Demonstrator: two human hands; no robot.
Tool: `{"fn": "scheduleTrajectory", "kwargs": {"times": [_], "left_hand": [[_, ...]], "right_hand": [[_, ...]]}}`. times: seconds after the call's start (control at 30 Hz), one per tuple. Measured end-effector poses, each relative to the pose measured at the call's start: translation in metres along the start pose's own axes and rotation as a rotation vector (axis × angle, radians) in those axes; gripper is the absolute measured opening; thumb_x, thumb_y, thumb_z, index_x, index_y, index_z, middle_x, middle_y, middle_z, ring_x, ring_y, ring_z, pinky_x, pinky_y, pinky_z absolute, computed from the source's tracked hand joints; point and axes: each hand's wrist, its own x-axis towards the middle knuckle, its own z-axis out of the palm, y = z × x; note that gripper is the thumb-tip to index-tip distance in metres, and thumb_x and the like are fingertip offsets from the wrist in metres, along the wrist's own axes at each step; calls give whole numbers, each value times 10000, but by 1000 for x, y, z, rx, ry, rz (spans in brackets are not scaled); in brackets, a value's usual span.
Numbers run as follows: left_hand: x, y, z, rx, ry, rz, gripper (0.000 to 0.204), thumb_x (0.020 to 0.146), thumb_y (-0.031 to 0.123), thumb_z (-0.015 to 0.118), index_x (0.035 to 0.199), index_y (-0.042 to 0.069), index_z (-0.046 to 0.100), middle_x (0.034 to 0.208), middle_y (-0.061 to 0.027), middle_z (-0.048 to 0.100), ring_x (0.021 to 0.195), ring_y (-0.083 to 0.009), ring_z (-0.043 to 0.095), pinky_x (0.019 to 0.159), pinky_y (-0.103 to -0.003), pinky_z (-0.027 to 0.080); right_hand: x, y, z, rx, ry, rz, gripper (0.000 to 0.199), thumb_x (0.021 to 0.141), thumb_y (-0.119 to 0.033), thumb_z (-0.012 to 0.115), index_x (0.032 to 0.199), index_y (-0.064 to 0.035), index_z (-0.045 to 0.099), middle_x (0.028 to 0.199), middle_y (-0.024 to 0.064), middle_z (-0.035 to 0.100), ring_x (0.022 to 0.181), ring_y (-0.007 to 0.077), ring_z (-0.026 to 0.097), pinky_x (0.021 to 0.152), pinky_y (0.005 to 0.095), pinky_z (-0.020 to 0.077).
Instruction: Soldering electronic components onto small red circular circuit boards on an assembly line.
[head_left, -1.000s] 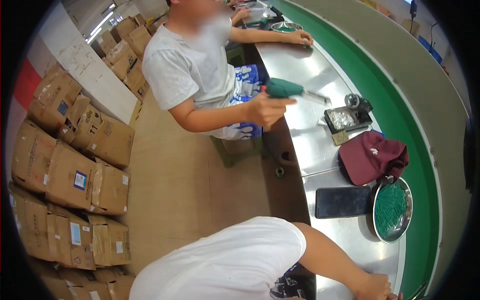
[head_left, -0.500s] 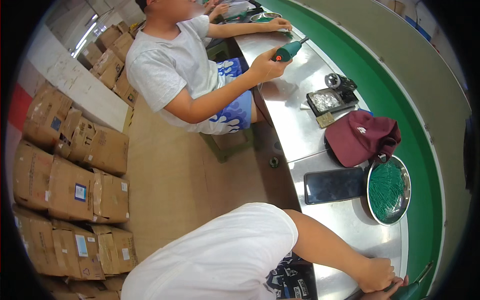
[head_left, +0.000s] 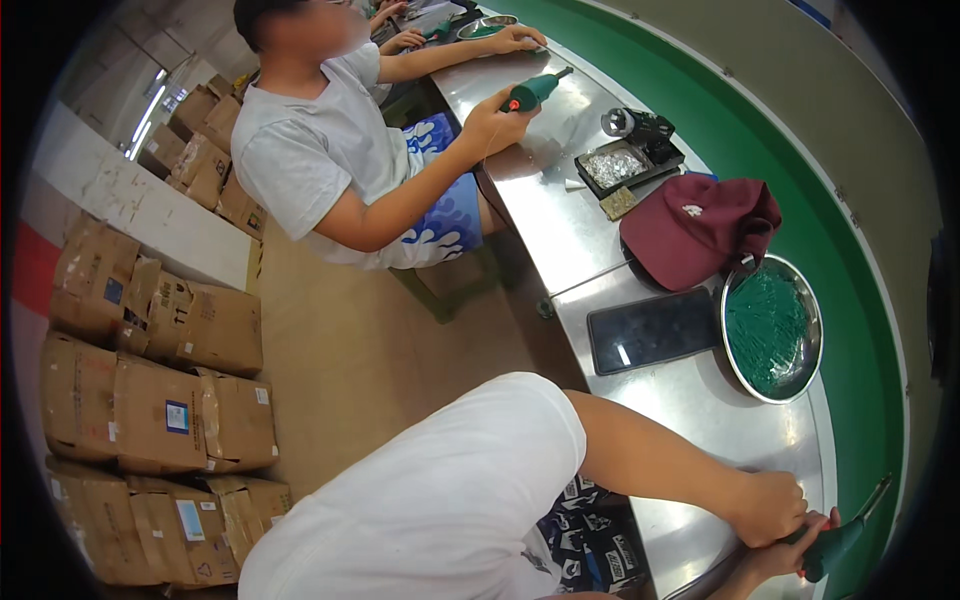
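My left hand (head_left: 768,508) is closed in a fist above the metal bench near its right edge. What its fingers hold, if anything, is hidden. Right beside it, partly behind it, my right hand (head_left: 785,555) grips a green soldering iron (head_left: 832,549), whose long thin metal tip points up and to the right. Beyond my hands stands a round steel bowl (head_left: 728,352) filled with green wire-like pieces (head_left: 765,325). A dark phone (head_left: 655,332) lies flat to the left of the bowl.
A maroon cap (head_left: 690,230) lies behind the phone. Farther back are a brown sponge (head_left: 618,204) and a black tray (head_left: 627,172) of silvery bits. A seated co-worker (head_left: 320,160) holds another green soldering iron (head_left: 535,92). Cartons (head_left: 165,410) are stacked at left; a green strip (head_left: 850,300) borders the bench.
The view has shifted, so the bench things sit farther left and mostly higher. More of my right hand and its soldering iron shows. My hands stay close together.
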Motion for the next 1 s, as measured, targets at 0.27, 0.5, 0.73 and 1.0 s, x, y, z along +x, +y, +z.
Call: {"fn": "scheduleTrajectory", "kwargs": {"times": [0.27,0.5,0.73,1.0], "left_hand": [[-5,-7,5,41,59,48,246,696,258,622,707,13,643,723,-117,614,667,-285,608,594,-400,491],[1,-9,1,-93,181,120,231,626,232,660,697,17,616,702,-111,587,618,-294,590,571,-407,489],[2,-12,-1,-301,198,61,203,607,182,683,723,37,600,707,-124,580,656,-343,596,600,-442,487],[14,-6,-38,-511,-97,-257,218,574,214,705,695,47,634,659,-109,637,639,-307,644,578,-399,498]], "right_hand": [[0,-6,5,108,29,156,267,1004,-156,543,797,12,532,1012,103,612,854,190,538,875,384,429],[10,-11,-1,164,9,130,181,1004,-148,526,980,23,577,794,42,497,792,154,500,784,312,414],[8,-17,2,346,29,254,307,1006,-164,519,1245,27,546,780,-21,447,703,79,436,649,234,374],[10,-26,9,424,40,299,295,1007,-176,529,1221,27,552,767,-9,462,659,81,439,577,237,385]]}}
